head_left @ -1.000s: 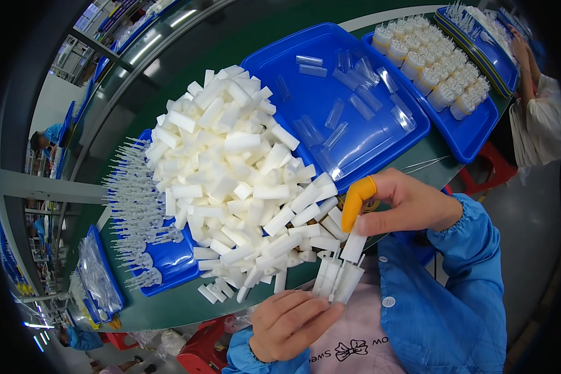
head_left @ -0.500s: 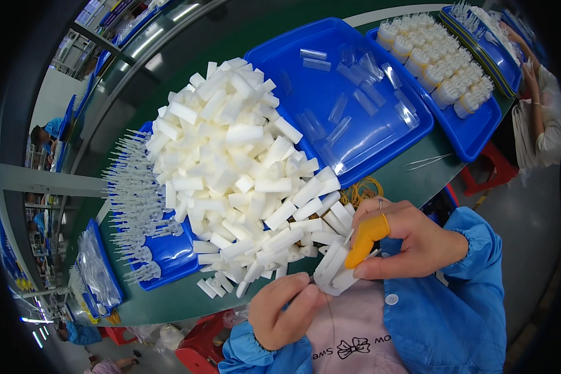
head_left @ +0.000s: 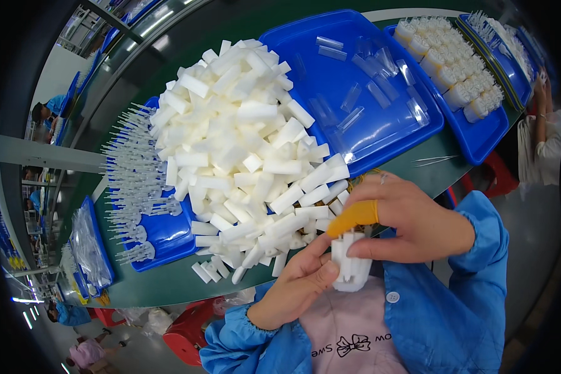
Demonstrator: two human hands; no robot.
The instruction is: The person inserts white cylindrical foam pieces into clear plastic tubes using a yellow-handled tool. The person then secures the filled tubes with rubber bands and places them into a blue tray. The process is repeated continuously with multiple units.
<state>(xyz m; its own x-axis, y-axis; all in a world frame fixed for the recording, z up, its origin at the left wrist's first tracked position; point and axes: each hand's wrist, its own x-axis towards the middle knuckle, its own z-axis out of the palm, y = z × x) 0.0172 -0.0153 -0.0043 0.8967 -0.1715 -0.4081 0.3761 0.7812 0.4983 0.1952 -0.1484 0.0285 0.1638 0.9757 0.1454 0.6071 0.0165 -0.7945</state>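
In front of my chest I hold a small white foam bundle [head_left: 350,274], with thin prongs or slots along its upper side. My right hand [head_left: 408,218], wearing a yellow finger cot [head_left: 355,215] on one finger, pinches it from above and the right. The thumb and fingers of my left hand [head_left: 299,282] press on its left side. My fingers cover part of the bundle. Just beyond lies a big heap of white foam pieces [head_left: 230,137], short and block-like.
Left of the heap, clear stemmed plastic parts [head_left: 137,181] crowd a blue tray [head_left: 168,240]. A larger blue tray [head_left: 330,75] holds clear plastic strips. Finished-looking white bundles [head_left: 449,68] fill a tray at right. Tweezers [head_left: 434,161] lie near it. A red stool [head_left: 184,333] stands below left.
My left hand has moved up and right, closing in on the bundle's side. The bundle has turned more upright in my right hand. The whole view has shifted slightly.
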